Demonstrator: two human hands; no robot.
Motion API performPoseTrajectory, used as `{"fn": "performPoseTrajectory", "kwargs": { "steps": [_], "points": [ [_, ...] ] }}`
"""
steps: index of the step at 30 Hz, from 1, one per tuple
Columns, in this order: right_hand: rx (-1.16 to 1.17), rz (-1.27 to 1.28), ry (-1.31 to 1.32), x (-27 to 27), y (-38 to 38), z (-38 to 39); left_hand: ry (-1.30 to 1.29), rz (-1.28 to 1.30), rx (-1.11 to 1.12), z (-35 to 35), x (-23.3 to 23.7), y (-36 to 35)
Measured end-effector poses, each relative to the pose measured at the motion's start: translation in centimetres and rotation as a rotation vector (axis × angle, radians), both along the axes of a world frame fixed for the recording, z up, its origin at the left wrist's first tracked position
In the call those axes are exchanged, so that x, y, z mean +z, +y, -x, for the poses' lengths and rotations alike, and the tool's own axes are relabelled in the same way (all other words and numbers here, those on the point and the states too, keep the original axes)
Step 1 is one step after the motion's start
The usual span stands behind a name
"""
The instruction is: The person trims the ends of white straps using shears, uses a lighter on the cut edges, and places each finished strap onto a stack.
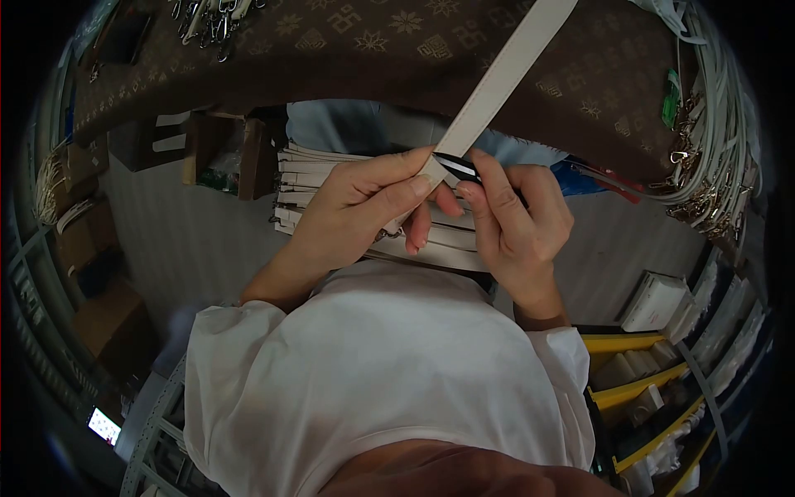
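My left hand (364, 207) pinches the near end of a long white strap (505, 74) between thumb and fingers. The strap runs up and to the right across a brown patterned table (348, 50). My right hand (517, 219) holds a small black tool (460, 168) against the strap's end, right beside my left thumb. Under both hands lies a stack of white straps (302, 178), partly hidden by my fingers.
Metal clips (207, 21) lie at the table's far left. A bundle of white cords with metal clasps (712, 157) hangs at the right. Cardboard boxes (108, 315) stand at the left, and yellow shelves (638, 373) with white packets at the lower right.
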State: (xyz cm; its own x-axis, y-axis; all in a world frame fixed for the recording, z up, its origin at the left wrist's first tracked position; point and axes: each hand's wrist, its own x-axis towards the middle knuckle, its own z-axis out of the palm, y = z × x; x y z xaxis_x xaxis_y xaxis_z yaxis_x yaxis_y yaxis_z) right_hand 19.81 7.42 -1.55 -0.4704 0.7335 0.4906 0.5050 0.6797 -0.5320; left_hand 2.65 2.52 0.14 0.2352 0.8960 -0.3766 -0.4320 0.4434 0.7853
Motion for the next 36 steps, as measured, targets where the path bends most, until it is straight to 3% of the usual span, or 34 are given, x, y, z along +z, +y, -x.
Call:
{"fn": "performPoseTrajectory", "kwargs": {
  "steps": [8,10,11,13,14,17,23,28,30,32,36],
  "points": [
    [-0.004,0.063,0.047,-0.3,0.4,0.1,-0.048,0.037,0.012,0.0,-0.1,0.4],
    [-0.142,0.338,0.316,0.0,0.9,0.1,-0.049,0.044,0.018,-0.1,0.1,0.5],
    [-0.142,0.338,0.315,0.0,1.0,0.1,-0.023,0.050,0.029,-0.2,0.1,0.5],
    [-0.162,0.701,0.691,0.0,0.8,0.4,0.001,0.057,0.034,-0.3,0.0,0.5],
    [-0.167,0.699,0.691,0.1,0.8,0.6,-0.015,0.047,0.010,-0.3,-0.2,0.4],
    [-0.052,1.142,0.442,0.7,0.9,1.8,-0.004,0.020,-0.028,-0.4,-0.5,0.2],
    [-0.115,1.273,0.751,0.7,2.1,3.0,0.020,0.043,-0.017,-0.4,0.2,-0.1],
    [-0.198,1.223,0.919,0.4,2.7,3.4,0.040,0.021,0.024,-0.2,0.1,-0.3],
    [-0.215,1.245,0.962,0.7,3.6,2.7,0.109,0.092,-0.087,1.1,0.3,-1.1],
    [-0.038,1.114,1.231,1.2,4.8,1.7,0.186,0.097,-0.124,2.6,-0.4,-2.4],
    [-0.058,0.983,1.391,1.6,6.6,-0.8,0.354,0.196,-0.169,6.1,-1.8,-5.8]
  ]
}}
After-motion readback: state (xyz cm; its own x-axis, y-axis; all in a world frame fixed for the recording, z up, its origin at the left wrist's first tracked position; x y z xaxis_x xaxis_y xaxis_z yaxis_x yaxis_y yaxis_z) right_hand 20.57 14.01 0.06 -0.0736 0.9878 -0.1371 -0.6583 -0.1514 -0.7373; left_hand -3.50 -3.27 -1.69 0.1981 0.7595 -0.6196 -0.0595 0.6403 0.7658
